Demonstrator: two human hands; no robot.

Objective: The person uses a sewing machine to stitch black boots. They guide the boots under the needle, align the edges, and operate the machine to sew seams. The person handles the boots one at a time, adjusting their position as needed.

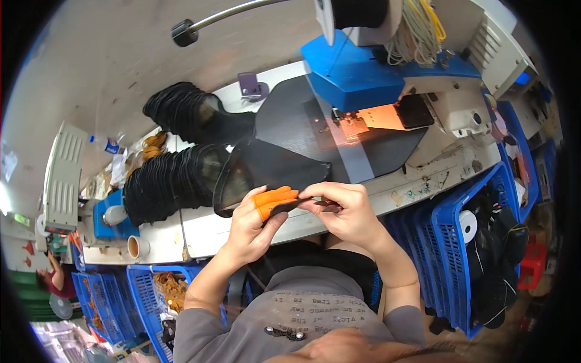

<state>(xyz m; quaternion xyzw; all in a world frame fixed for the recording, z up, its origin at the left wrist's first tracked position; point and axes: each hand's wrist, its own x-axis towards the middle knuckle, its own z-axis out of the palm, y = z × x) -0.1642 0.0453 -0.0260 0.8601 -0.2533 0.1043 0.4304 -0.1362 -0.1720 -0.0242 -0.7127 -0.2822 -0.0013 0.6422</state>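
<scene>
My left hand (248, 228) wears orange covers (273, 199) on some fingers and is closed on one end of a small dark strip (287, 206). Pinched between the thumb and fingers of my right hand (346, 212) is the strip's other end. Both hands are held close together above the table's front edge. Just beyond them lies a large black fabric piece (275, 163), at the end of a long row of stacked black pieces (169, 181). Behind it a second black stack (184, 109) leans over. What the strip is made of, I cannot tell.
A blue sewing machine (354, 75) with a lit needle area stands on the white table (423, 172), beneath a black thread spool (361, 11). Blue baskets stand at right (451, 260) and left (142, 281). A cup (138, 247) sits near the left edge. Another person (55, 275) is far left.
</scene>
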